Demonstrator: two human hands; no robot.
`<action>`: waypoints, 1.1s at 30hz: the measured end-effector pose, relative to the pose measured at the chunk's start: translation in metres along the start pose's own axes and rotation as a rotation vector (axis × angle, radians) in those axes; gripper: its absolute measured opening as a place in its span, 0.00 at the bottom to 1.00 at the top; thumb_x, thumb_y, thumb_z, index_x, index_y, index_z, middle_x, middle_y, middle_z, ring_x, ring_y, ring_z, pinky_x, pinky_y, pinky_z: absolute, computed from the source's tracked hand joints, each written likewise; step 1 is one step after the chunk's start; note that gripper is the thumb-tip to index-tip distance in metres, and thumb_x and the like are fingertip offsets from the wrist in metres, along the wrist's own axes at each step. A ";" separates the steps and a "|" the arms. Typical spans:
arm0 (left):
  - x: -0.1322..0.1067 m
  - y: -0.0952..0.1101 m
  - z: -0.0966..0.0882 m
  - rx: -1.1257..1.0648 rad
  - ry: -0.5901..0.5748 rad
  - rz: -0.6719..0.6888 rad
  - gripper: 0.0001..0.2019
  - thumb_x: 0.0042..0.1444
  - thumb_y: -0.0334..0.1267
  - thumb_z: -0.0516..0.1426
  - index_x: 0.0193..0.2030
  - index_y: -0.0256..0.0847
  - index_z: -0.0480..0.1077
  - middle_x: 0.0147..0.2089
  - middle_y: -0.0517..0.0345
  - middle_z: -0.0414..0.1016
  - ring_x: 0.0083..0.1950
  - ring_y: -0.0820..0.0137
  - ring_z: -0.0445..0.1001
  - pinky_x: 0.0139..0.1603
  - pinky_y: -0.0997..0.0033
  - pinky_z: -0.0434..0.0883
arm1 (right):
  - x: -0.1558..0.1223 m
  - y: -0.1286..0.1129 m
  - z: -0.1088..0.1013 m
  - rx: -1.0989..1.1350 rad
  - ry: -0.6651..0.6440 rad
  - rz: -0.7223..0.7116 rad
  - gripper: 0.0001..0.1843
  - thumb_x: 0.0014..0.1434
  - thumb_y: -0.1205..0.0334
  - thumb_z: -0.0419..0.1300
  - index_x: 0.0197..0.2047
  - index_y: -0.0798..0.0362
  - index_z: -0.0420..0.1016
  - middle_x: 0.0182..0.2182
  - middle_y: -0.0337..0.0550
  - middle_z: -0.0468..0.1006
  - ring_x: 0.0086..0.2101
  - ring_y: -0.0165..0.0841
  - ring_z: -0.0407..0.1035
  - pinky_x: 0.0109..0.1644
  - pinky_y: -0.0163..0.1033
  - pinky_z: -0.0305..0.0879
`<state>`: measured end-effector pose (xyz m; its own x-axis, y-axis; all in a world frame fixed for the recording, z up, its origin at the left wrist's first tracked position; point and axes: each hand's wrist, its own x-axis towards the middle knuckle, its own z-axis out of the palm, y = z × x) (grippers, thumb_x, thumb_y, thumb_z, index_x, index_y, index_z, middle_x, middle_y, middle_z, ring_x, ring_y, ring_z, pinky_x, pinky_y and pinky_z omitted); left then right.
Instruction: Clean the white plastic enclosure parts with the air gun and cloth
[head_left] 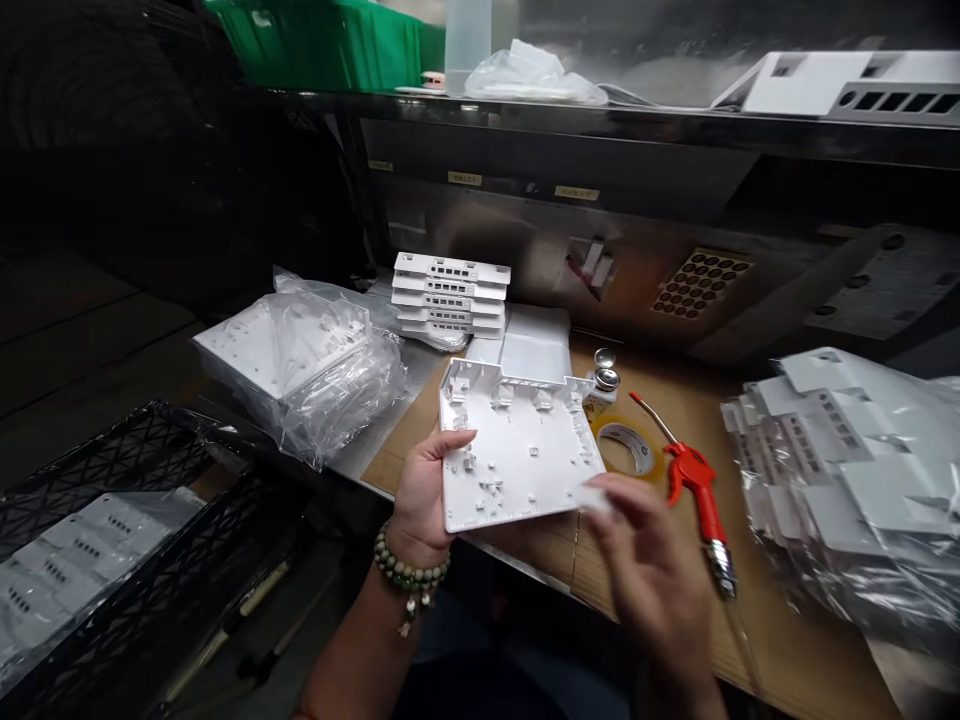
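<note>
My left hand [424,495] holds a white plastic housing shell [525,445] by its left edge, thumb on the inside face. The shell is tilted toward me, showing clips, posts and a notched far edge. At the shell's lower right corner, my right hand [652,560] pinches a small white wipe [592,497]; motion blurs both, so the wipe's exact kind is hard to make out. Just beyond the shell lie a roll of clear yellowish tape [626,447] and a small bottle with a metal top [604,378]. A red air blow gun [697,485] rests to the right.
Bagged white shells [300,350] sit at the left, with another bagged pile [847,470] at the right. Stacked shells [450,295] stand behind. A black crate [172,440] is at lower left. Overhead runs a shelf [645,120] with a green bin [322,45].
</note>
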<state>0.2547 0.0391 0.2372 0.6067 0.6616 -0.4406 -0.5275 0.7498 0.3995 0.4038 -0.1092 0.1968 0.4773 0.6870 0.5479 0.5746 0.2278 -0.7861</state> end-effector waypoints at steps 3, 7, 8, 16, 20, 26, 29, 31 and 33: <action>-0.001 -0.010 0.008 0.017 -0.086 0.068 0.37 0.54 0.23 0.52 0.73 0.35 0.57 0.59 0.42 0.79 0.55 0.49 0.81 0.64 0.42 0.72 | -0.002 -0.035 0.032 0.019 -0.259 -0.158 0.14 0.66 0.69 0.63 0.53 0.49 0.76 0.43 0.44 0.79 0.43 0.34 0.74 0.45 0.38 0.73; -0.002 -0.016 0.011 0.011 -0.136 0.095 0.36 0.57 0.23 0.51 0.74 0.40 0.57 0.63 0.46 0.77 0.56 0.51 0.81 0.65 0.44 0.71 | -0.006 -0.049 0.055 -0.019 -0.232 -0.243 0.12 0.64 0.72 0.64 0.50 0.53 0.77 0.40 0.45 0.76 0.40 0.33 0.72 0.44 0.39 0.73; -0.002 -0.016 0.010 0.015 -0.142 0.118 0.36 0.57 0.23 0.51 0.74 0.41 0.57 0.63 0.47 0.77 0.56 0.51 0.80 0.65 0.44 0.71 | -0.007 -0.047 0.055 -0.034 -0.227 -0.253 0.12 0.64 0.72 0.64 0.50 0.53 0.77 0.39 0.45 0.75 0.39 0.33 0.71 0.43 0.39 0.73; 0.003 -0.016 0.004 0.008 -0.106 0.185 0.39 0.54 0.21 0.53 0.74 0.44 0.58 0.62 0.51 0.78 0.59 0.51 0.79 0.66 0.44 0.71 | -0.005 -0.042 0.046 -0.069 -0.224 -0.228 0.12 0.63 0.73 0.64 0.49 0.53 0.78 0.38 0.45 0.76 0.38 0.34 0.72 0.42 0.39 0.72; 0.001 -0.018 0.008 0.015 -0.091 0.232 0.40 0.54 0.20 0.54 0.74 0.46 0.58 0.63 0.53 0.78 0.60 0.52 0.78 0.66 0.46 0.71 | -0.006 -0.043 0.051 -0.080 -0.189 -0.267 0.11 0.64 0.72 0.64 0.49 0.53 0.78 0.37 0.45 0.76 0.37 0.34 0.72 0.41 0.41 0.72; 0.001 -0.016 0.005 0.041 -0.038 0.272 0.45 0.52 0.19 0.55 0.76 0.52 0.52 0.63 0.55 0.77 0.58 0.53 0.79 0.65 0.47 0.72 | -0.005 -0.038 0.045 -0.138 -0.204 -0.268 0.13 0.62 0.73 0.65 0.49 0.52 0.78 0.36 0.44 0.77 0.36 0.35 0.73 0.39 0.41 0.72; -0.001 -0.020 0.010 0.070 -0.026 0.346 0.48 0.50 0.19 0.57 0.75 0.58 0.52 0.62 0.61 0.78 0.61 0.56 0.77 0.66 0.52 0.71 | -0.006 -0.043 0.045 -0.110 -0.133 -0.277 0.13 0.62 0.73 0.66 0.49 0.52 0.78 0.37 0.44 0.77 0.37 0.35 0.74 0.41 0.41 0.73; -0.003 -0.023 0.016 0.105 -0.025 0.420 0.49 0.49 0.18 0.58 0.75 0.62 0.53 0.63 0.65 0.77 0.63 0.58 0.75 0.68 0.56 0.70 | -0.008 -0.047 0.045 -0.109 -0.097 -0.288 0.14 0.61 0.74 0.66 0.49 0.53 0.79 0.36 0.44 0.77 0.37 0.34 0.74 0.40 0.40 0.73; -0.007 -0.026 0.022 0.135 -0.012 0.518 0.50 0.48 0.17 0.58 0.74 0.64 0.53 0.65 0.68 0.75 0.66 0.60 0.72 0.69 0.61 0.68 | -0.009 -0.048 0.042 -0.148 -0.075 -0.292 0.14 0.59 0.76 0.66 0.48 0.54 0.79 0.35 0.43 0.76 0.35 0.33 0.72 0.39 0.39 0.72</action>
<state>0.2778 0.0149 0.2476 0.2946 0.9439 -0.1494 -0.6789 0.3167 0.6624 0.3438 -0.0973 0.2171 0.2310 0.6576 0.7170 0.7727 0.3238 -0.5460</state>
